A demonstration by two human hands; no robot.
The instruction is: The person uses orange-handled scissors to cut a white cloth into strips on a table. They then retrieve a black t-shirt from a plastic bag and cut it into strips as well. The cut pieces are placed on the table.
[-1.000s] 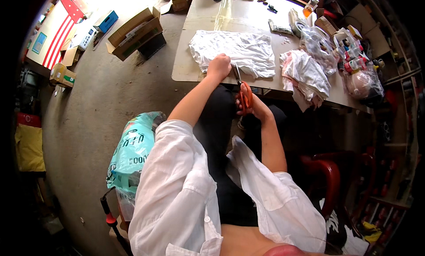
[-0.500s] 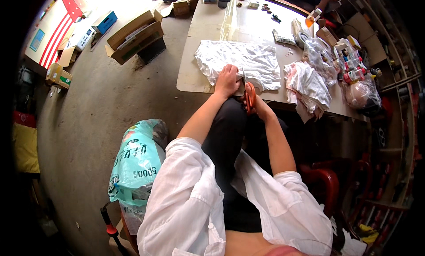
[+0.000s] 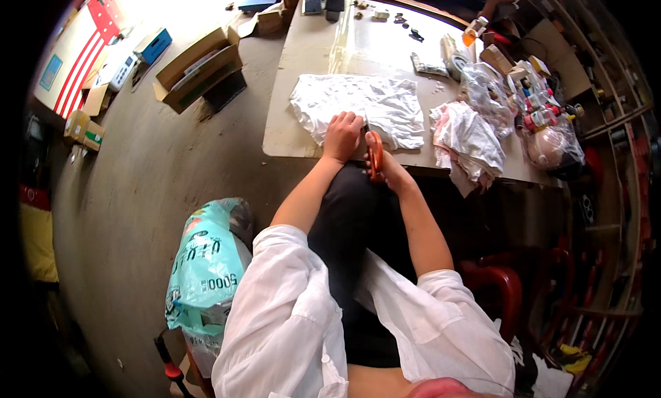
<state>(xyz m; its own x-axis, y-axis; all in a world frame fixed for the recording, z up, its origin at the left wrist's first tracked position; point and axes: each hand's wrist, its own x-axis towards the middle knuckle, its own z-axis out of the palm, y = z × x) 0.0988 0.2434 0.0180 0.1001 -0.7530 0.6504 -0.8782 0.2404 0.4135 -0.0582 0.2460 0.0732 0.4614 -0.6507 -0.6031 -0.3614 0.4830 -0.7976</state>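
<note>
- Currently, our left hand lies with bent fingers on the white cloth; we cannot tell whether it pinches the fabric.
- Our right hand grasps the orange-handled scissors, their blades hard to make out.
- We see the cloth wrinkled near the table's front edge, left of a crumpled cloth pile.

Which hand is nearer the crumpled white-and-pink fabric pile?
Right. The right hand, gripping orange-handled scissors, is left of the fabric pile; the left hand, on the wrinkled white cloth, is farther left.
</note>
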